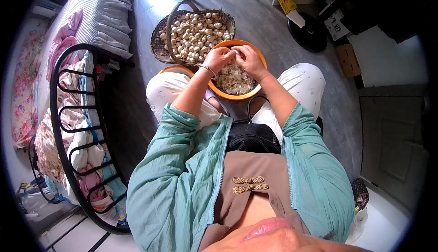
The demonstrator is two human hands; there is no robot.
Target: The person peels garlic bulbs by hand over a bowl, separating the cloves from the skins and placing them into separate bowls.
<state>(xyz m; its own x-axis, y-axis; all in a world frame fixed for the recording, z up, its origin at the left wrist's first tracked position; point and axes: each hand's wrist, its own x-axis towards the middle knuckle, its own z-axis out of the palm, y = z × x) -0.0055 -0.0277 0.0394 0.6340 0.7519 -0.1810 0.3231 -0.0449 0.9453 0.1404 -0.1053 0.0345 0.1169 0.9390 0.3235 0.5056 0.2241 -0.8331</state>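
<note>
My left hand (218,59) and my right hand (250,61) meet over an orange-rimmed basin (261,55). Their fingertips are pinched together around a small pale piece that looks like garlic, mostly covered by the fingers. Dry, papery garlic skins (235,79) lie in the basin below. A bracelet circles my left wrist. Just beyond my left hand stands a woven basket (160,51) with a tall arched handle, holding several layers of whole garlic bulbs (194,33).
Another orange rim (178,70) shows beside my left knee. A black bag (253,138) rests at my lap. On the left is a black metal bed frame (57,110) with clothes. A round black object (308,35) and a cardboard box (347,61) stand on the right.
</note>
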